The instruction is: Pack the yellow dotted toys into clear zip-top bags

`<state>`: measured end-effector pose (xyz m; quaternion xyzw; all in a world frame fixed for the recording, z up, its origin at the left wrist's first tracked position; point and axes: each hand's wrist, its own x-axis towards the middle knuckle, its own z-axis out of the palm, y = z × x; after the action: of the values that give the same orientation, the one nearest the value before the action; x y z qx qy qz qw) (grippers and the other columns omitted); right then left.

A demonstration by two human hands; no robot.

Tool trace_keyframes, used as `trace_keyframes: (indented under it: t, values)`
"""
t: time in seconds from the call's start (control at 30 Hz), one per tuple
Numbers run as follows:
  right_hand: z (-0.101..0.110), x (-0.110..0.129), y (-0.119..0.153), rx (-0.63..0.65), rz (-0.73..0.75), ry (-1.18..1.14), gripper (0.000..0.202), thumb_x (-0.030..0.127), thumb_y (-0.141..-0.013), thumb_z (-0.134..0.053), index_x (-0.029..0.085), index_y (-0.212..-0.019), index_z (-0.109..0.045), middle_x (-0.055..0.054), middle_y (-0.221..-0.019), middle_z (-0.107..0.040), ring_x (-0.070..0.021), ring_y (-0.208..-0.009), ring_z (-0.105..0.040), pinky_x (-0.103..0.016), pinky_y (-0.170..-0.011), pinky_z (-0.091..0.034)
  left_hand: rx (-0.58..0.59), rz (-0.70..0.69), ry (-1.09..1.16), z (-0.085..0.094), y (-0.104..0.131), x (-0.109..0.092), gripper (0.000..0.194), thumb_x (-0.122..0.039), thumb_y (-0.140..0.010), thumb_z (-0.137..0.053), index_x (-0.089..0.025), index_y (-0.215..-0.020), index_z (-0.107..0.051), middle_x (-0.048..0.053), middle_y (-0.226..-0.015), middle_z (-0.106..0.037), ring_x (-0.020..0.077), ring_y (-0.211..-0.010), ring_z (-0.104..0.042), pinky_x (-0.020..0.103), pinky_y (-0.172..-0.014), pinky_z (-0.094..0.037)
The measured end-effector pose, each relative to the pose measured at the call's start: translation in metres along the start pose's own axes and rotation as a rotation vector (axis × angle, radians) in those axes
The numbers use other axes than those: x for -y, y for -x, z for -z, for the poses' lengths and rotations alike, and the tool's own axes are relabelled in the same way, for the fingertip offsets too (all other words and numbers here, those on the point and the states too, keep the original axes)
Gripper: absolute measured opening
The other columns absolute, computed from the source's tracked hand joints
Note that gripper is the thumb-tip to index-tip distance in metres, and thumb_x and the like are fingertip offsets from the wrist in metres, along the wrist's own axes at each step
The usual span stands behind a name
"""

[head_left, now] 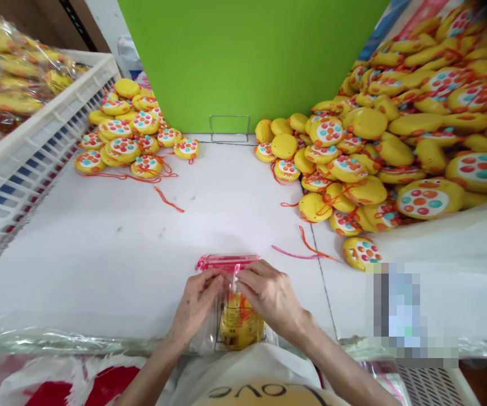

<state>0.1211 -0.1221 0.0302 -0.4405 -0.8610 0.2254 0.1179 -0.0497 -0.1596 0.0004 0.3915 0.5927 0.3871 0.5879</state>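
A clear plastic bag (240, 321) with a yellow toy inside lies at the table's front edge, below both hands. Its upper part is pinched by my left hand (203, 296) on the left and my right hand (268, 290) on the right, fingertips close together. Just beyond the fingertips lies a pink-edged stack of plastic bags (226, 260). Yellow toys with coloured dots and orange cords form a small pile (120, 132) at the back left and a large pile (365, 146) on the right.
A white basket (52, 118) on the left holds bagged yellow toys (10, 73). A green panel (243, 56) stands at the back, with a wire stand (229, 128) before it. Loose cords (311, 245) and a blurred-out object (402, 310) lie at the right.
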Motion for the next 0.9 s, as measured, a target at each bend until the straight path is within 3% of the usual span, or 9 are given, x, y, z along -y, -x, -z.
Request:
trace_keyframes:
  t: [0.13,0.27,0.37,0.43,0.53,0.7,0.8,0.9]
  values:
    - [-0.011,0.009,-0.011,-0.024,0.030,0.026,0.016,0.017,-0.092,-0.048,0.019,-0.085,-0.062,-0.003,-0.083,-0.065,-0.0165,-0.078,-0.058,-0.026,-0.067,-0.042,0.040,-0.056,-0.098,-0.003,0.000,-0.006,0.025,-0.030,-0.086,-0.049,-0.015,-0.092,-0.067,0.003,-0.082,-0.068,0.0187,-0.078,-0.060,0.027,-0.071,-0.046]
    - [-0.020,0.012,-0.020,-0.005,0.057,0.130,0.012,0.010,-0.084,-0.055,0.018,-0.076,-0.060,-0.004,-0.077,-0.065,-0.0166,-0.073,-0.057,-0.025,-0.060,-0.038,-0.001,-0.113,-0.276,-0.007,0.002,-0.008,0.024,-0.027,-0.085,-0.046,-0.014,-0.082,-0.066,0.002,-0.070,-0.064,0.0187,-0.071,-0.058,0.026,-0.064,-0.044]
    - [-0.021,0.008,-0.022,-0.059,0.018,0.039,0.013,0.010,-0.083,-0.054,0.018,-0.074,-0.060,-0.002,-0.075,-0.065,-0.0151,-0.071,-0.057,-0.024,-0.062,-0.039,-0.012,-0.122,-0.343,-0.007,0.003,-0.004,0.024,-0.029,-0.085,-0.047,-0.016,-0.085,-0.066,0.003,-0.073,-0.067,0.0199,-0.072,-0.061,0.027,-0.066,-0.046]
    - [-0.018,-0.007,-0.017,-0.112,-0.060,-0.075,0.014,0.011,-0.083,-0.051,0.019,-0.077,-0.062,-0.002,-0.077,-0.065,-0.0138,-0.071,-0.058,-0.023,-0.065,-0.041,-0.004,-0.101,-0.301,-0.005,0.004,0.000,0.023,-0.032,-0.086,-0.047,-0.017,-0.090,-0.065,0.005,-0.081,-0.070,0.0209,-0.077,-0.064,0.029,-0.070,-0.049]
    - [-0.003,-0.053,0.007,-0.235,-0.277,-0.116,0.015,0.016,-0.082,-0.049,0.018,-0.084,-0.063,-0.004,-0.080,-0.067,-0.0148,-0.069,-0.060,-0.025,-0.066,-0.043,-0.007,-0.028,-0.170,0.001,0.004,0.006,0.023,-0.037,-0.085,-0.048,-0.018,-0.088,-0.061,0.006,-0.085,-0.070,0.0213,-0.079,-0.066,0.030,-0.072,-0.052]
    - [0.042,-0.143,0.073,-0.377,-0.723,0.318,0.020,0.030,-0.078,-0.052,0.019,-0.084,-0.067,-0.007,-0.068,-0.066,-0.0199,-0.057,-0.055,-0.029,-0.054,-0.037,-0.033,0.040,-0.086,0.012,0.003,0.012,0.024,-0.042,-0.083,-0.050,-0.019,-0.084,-0.056,0.005,-0.081,-0.069,0.0206,-0.077,-0.066,0.031,-0.070,-0.053]
    - [0.056,-0.150,0.094,-0.316,-0.844,0.435,0.019,0.035,-0.077,-0.054,0.021,-0.076,-0.068,-0.006,-0.063,-0.064,-0.0187,-0.050,-0.051,-0.029,-0.050,-0.032,-0.037,0.039,-0.107,0.014,0.003,0.014,0.024,-0.041,-0.084,-0.050,-0.018,-0.086,-0.057,0.005,-0.080,-0.068,0.0200,-0.076,-0.065,0.031,-0.070,-0.052]
    - [0.049,-0.118,0.084,-0.226,-0.653,0.182,0.022,0.039,-0.078,-0.055,0.021,-0.073,-0.066,-0.004,-0.065,-0.064,-0.0174,-0.053,-0.053,-0.029,-0.055,-0.038,-0.027,0.053,-0.084,0.013,0.004,0.012,0.023,-0.039,-0.085,-0.050,-0.018,-0.088,-0.057,0.004,-0.080,-0.068,0.0191,-0.075,-0.065,0.030,-0.070,-0.051]
